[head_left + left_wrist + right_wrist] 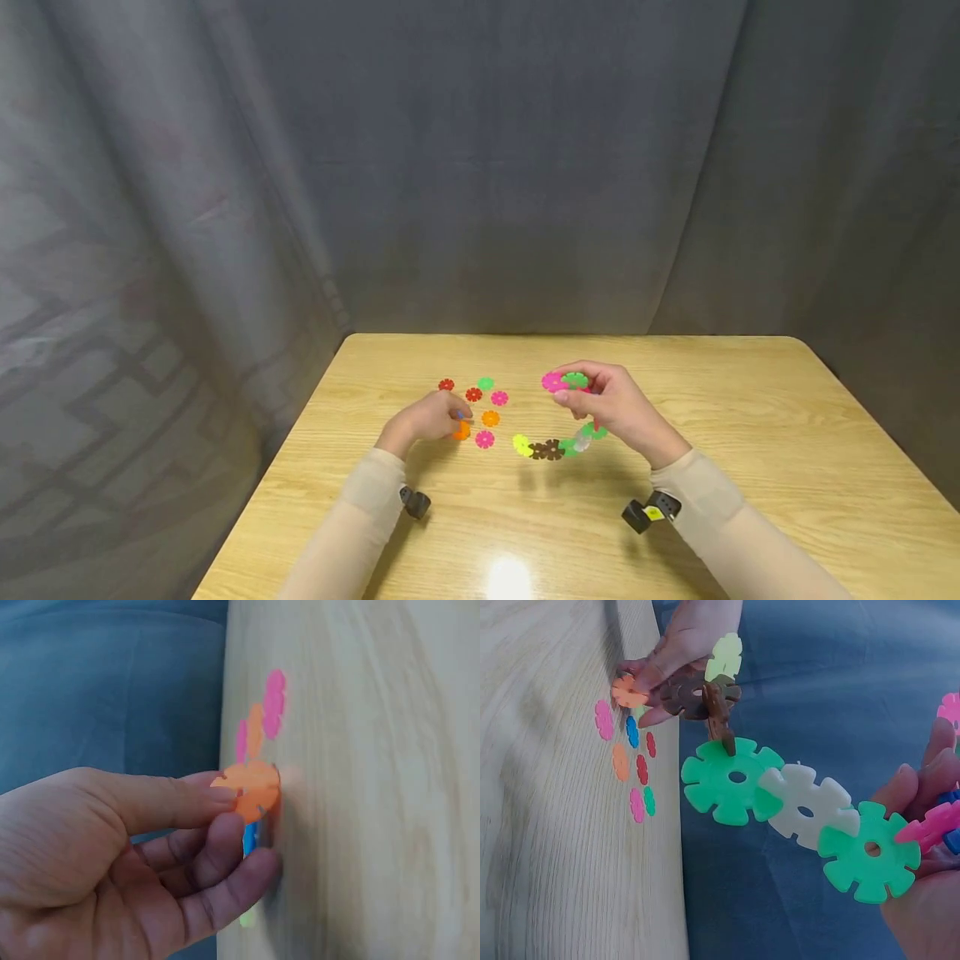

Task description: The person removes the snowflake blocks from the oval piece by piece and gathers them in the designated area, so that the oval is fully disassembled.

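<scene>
Thumb and index finger of my left hand (429, 417) pinch an orange notched disc (251, 787), tilted up close to the tabletop. Beneath that hand, a blue disc (632, 732) lies partly covered. My right hand (622, 410) grips a chain of interlocked plastic discs above the table. One end shows a pink disc (554, 382) and a green disc (575, 380) near the fingers. Hanging below are linked green, white (802, 806), brown (684, 696) and yellow (522, 445) discs. Part of the chain is hidden inside the right hand, including some blue and pink pieces.
Several loose discs lie around the left hand: pink (485, 439), orange (491, 418), red (474, 394) and green (486, 383). They rest on a wooden table (720, 400). Grey curtains (495, 183) hang behind the table and at its sides.
</scene>
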`<state>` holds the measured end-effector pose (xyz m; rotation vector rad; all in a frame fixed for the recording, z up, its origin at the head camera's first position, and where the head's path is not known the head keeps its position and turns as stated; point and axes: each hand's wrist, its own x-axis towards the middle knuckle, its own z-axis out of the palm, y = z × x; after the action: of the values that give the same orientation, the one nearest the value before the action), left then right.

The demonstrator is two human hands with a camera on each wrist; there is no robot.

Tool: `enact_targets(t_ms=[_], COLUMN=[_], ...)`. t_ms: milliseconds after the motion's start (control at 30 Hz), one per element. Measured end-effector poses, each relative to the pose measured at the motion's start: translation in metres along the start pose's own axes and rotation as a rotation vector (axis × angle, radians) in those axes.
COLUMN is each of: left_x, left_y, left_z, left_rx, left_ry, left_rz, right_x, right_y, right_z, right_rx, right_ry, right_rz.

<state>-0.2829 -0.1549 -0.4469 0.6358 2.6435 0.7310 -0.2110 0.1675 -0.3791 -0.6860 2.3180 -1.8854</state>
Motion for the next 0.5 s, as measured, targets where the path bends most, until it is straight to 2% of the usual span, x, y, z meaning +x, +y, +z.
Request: enact_targets(t_ms=[167, 267, 367, 500], left_x=[-0.002, -0.004, -0.007, -0.011], left_y=[-0.001, 0.005, 0.02, 0.056], left_z=[-0.001, -0.003, -0.007, -0.015], left_rx=[-0.024, 0.0, 0.009, 0.014], left_ry=[-0.003, 0.02, 0.056, 0.157], left_rz=[-0.047, -0.041, 0.005, 0.169], right_x=[0.001, 0.001, 0.0, 0.0], right_y=[0.001, 0.001, 0.001, -0.001], right_z=[-0.002, -0.002, -0.001, 0.0], right_rx=[0.016, 0.015, -0.001, -0.019], right_ry=[-0.014, -0.021, -0.022, -0.021], right_rz=[-0.019, -0.021, -0.02, -0.015])
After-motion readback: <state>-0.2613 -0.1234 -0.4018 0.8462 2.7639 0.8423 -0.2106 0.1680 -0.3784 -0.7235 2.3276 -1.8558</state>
